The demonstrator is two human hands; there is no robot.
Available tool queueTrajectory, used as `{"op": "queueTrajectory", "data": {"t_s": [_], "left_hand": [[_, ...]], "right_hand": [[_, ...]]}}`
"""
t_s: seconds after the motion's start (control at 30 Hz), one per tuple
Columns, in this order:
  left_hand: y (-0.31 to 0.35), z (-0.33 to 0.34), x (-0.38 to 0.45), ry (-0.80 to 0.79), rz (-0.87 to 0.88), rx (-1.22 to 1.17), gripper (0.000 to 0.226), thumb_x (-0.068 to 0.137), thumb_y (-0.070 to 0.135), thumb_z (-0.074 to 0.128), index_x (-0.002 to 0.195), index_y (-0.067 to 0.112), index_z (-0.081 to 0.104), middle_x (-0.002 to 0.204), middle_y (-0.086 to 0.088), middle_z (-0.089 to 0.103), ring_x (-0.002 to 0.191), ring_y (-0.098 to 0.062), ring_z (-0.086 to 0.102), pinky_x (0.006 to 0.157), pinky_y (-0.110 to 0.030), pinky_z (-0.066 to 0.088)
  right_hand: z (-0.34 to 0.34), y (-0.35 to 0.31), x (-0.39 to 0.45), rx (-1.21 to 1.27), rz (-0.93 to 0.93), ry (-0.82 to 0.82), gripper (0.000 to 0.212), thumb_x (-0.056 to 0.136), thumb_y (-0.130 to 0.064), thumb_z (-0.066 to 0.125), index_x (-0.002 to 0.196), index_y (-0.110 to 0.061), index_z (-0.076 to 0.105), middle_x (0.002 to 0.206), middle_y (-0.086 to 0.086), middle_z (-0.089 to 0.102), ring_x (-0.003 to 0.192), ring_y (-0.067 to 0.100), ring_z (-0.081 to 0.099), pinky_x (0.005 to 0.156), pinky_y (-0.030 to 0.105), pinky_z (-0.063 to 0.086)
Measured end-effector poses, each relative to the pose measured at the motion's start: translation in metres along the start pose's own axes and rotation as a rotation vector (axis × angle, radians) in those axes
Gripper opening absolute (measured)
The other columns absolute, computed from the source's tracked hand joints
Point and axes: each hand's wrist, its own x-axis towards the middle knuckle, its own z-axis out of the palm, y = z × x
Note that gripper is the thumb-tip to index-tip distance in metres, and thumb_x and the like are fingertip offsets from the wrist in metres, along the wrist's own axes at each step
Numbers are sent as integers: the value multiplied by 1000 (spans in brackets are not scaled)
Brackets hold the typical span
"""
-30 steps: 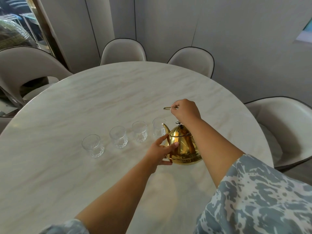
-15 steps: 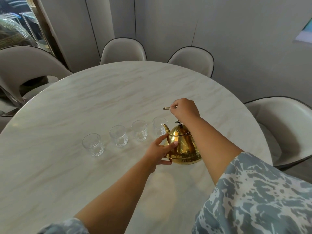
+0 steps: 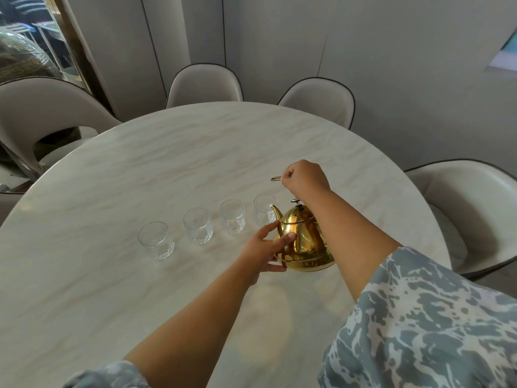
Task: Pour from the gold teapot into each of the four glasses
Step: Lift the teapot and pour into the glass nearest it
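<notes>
Head view looks down over two bare forearms in patterned blue-grey sleeves [image 3: 425, 326] reaching out across a round pale marble tabletop [image 3: 84, 289]. Nearest, the left hand [image 3: 265, 249] lies with fingers spread against the side of the gold teapot [image 3: 302, 242], not wrapped around it. The teapot stands upright on the tabletop, right of centre, its spout [image 3: 275, 211] pointing up and to the left toward the row of glasses. Above it, the right hand [image 3: 305, 177] is clenched around the thin gold handle [image 3: 277, 178], which sticks out leftward from the fist. Four glasses run in a line from left to right, slanting slightly away: the first glass [image 3: 155, 240], the second glass [image 3: 198, 225], the third glass [image 3: 232, 217], and the fourth glass [image 3: 263, 209] just beside the spout tip. Bare tabletop stretches wide on the left and beyond the glasses to the far curved edge, where chairs [image 3: 204, 85] stand.
</notes>
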Motion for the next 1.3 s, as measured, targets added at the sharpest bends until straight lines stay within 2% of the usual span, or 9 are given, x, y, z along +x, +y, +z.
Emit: {"op": "queueTrajectory", "data": {"t_s": [0.2, 0.4, 0.63, 0.8, 0.93, 1.03, 1.13, 1.3], "left_hand": [[2, 0, -1, 2, -3, 5, 76, 77, 35, 79, 145, 29, 44, 101, -5, 71, 96, -28, 71, 80, -48, 62], [2, 0, -2, -2, 4, 8, 75, 78, 35, 79, 145, 29, 45, 101, -7, 72, 96, -29, 72, 76, -45, 62], [6, 1, -2, -4, 0, 15, 73, 78, 35, 78, 143, 30, 46, 106, -9, 70, 99, -32, 71, 79, -47, 62], [6, 1, -1, -9, 0, 21, 73, 78, 36, 78, 143, 30, 46, 111, -11, 70, 102, -34, 70, 82, -49, 61], [5, 1, 0, -13, 1, 6, 71, 78, 35, 79, 142, 30, 47, 105, -9, 71, 95, -31, 72, 80, -49, 62], [5, 1, 0, -13, -1, 0, 70, 78, 35, 78, 141, 30, 47, 101, -7, 71, 90, -27, 72, 75, -45, 63], [4, 0, 1, -15, -1, -2, 70, 78, 35, 78, 141, 30, 47, 98, -5, 71, 86, -25, 72, 72, -43, 63], [4, 0, 1, -17, 1, -3, 70, 78, 35, 78, 141, 30, 48, 98, -6, 71, 86, -25, 72, 70, -42, 63]], "right_hand": [[-1, -2, 1, -13, 9, -9, 23, 94, -17, 54, 101, -10, 75, 92, 10, 75, 81, 26, 71, 62, 26, 48], [0, -1, 3, -19, 17, -5, 23, 92, -14, 54, 93, -4, 75, 89, 11, 76, 82, 28, 72, 60, 25, 48], [0, -3, 6, -30, 17, 0, 23, 93, -15, 55, 95, -4, 75, 91, 11, 76, 81, 27, 73, 69, 30, 57], [-1, -4, 8, -48, 20, -3, 23, 92, -13, 53, 81, -3, 70, 77, 10, 68, 69, 27, 66, 55, 23, 45], [-3, -6, 8, -46, 17, -9, 21, 93, -14, 54, 84, -5, 72, 72, 8, 64, 68, 25, 61, 58, 25, 46], [-2, -6, 8, -59, 35, -8, 26, 93, -12, 53, 68, -8, 59, 57, 3, 52, 59, 24, 55, 47, 20, 37], [-1, -6, 9, -66, 48, -1, 39, 92, -11, 53, 54, -11, 43, 51, 2, 43, 47, 18, 42, 44, 20, 30], [-1, -6, 9, -71, 51, -6, 38, 92, -11, 52, 55, -11, 43, 51, 3, 43, 45, 17, 41, 44, 20, 29]]}}
